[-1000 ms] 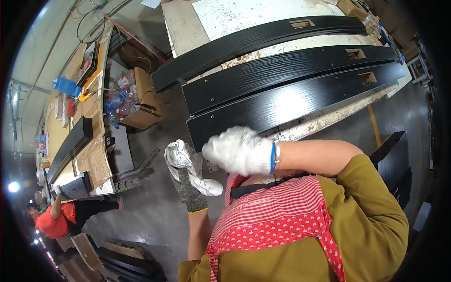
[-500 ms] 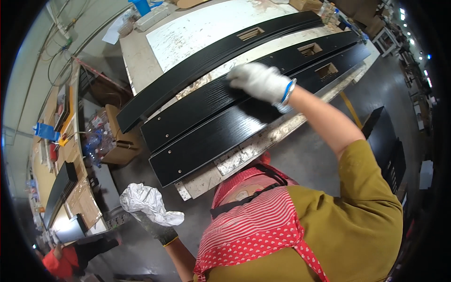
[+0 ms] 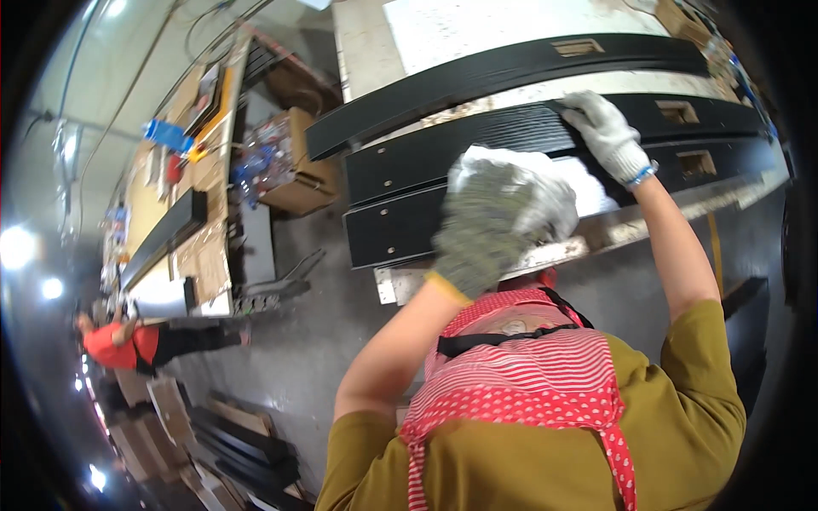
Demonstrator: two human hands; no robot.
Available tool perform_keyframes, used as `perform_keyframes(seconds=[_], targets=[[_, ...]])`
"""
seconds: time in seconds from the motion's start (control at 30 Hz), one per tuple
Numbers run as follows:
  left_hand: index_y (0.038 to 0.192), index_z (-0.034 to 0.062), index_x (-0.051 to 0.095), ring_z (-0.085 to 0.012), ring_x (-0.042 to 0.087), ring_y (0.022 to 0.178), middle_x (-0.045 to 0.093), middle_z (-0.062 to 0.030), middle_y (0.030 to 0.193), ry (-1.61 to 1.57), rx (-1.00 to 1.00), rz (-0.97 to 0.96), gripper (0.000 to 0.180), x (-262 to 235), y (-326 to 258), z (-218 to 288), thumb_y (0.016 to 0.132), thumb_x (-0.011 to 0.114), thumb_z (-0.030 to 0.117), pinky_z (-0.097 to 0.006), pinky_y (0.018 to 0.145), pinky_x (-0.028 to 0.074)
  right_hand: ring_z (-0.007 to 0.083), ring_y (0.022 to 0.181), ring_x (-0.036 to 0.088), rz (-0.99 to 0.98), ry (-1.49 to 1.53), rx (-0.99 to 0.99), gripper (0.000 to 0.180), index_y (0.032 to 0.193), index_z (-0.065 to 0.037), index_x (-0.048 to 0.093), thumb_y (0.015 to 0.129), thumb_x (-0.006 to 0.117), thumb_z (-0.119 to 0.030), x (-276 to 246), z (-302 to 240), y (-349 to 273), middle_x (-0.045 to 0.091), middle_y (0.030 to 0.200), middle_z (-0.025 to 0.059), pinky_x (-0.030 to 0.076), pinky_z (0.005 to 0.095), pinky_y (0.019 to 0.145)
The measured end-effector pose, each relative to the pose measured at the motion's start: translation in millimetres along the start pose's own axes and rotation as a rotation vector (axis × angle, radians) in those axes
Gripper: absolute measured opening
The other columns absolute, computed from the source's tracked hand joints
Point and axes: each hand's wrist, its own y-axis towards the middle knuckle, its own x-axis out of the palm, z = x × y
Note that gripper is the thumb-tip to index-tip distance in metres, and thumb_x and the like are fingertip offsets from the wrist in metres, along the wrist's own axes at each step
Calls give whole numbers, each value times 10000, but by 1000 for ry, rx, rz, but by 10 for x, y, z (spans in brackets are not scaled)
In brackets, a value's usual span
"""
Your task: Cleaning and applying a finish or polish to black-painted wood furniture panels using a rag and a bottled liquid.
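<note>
My left hand (image 3: 484,234), in a grey-green glove with a yellow cuff, is closed on a crumpled white rag (image 3: 555,198), blurred by motion, above the near black board (image 3: 388,234). My right hand (image 3: 607,134) wears a white glove. Its fingers stretch out over the middle black board (image 3: 426,153), apparently touching its surface, with nothing visible in them. Both boards are long, with a rectangular cutout toward the right and small round fittings at the left ends. A curved black board (image 3: 477,83) with a similar cutout lies beyond them.
The boards lie on a stained white worktable (image 3: 388,287). To the left stand a cardboard box (image 3: 300,175) of plastic bottles and a second bench (image 3: 201,260) with a blue bottle (image 3: 168,134). A person in red (image 3: 119,345) stands farther left. Dark boards (image 3: 243,451) are stacked at lower left.
My left hand has come up from beside the table, bringing the white rag over the boards. My right hand stays over the middle board. The whole view has shifted, showing more to the left.
</note>
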Motion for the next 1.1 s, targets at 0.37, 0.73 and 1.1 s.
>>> perform_keyframes(seconds=[0.37,0.73,1.1], targets=[[1165,50,648,-361,593,1038,604,-172,1148,246,-1215,83,375,-1607,-1679,-939,880,686,291,-446,886,485,381,953,647,-110,-228,177,213,1036,-45,642,934,642,-233,-132,-193,-43,671,991,189,517,443,836],[1395,-5,517,-254,662,1120,648,-185,1281,-298,-1094,275,604,-1067,-1493,-692,906,717,289,-355,957,504,384,818,686,-423,-115,-123,208,876,-22,632,921,615,-224,895,-1831,524,686,865,202,548,485,728],[1291,24,619,-326,645,1118,653,-169,1268,-178,-1020,159,468,-1059,-1888,-684,906,685,283,-397,957,506,370,878,718,-643,-194,-313,164,959,-25,696,880,590,-124,1408,-2465,859,721,902,190,581,455,745]])
